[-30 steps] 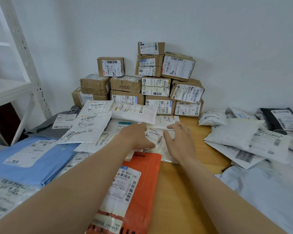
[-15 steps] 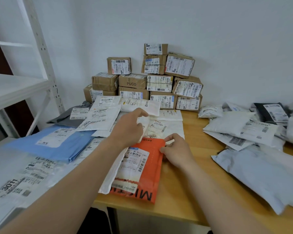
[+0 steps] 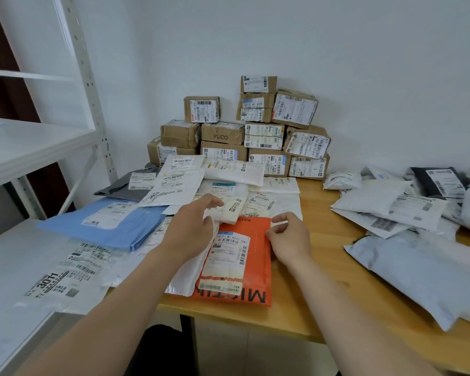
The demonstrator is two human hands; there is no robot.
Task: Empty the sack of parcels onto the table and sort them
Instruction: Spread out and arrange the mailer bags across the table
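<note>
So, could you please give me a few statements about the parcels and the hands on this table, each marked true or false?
1. The left hand pinches a small white packet. True.
2. The orange mailer lies at the far right of the table. False: it lies at the front middle, between the hands.
3. The cardboard boxes are stacked against the wall. True.
4. The right hand holds the black parcel. False: it rests at the orange mailer's edge.
5. The blue mailer lies on top of the boxes. False: it lies flat at the left.
</note>
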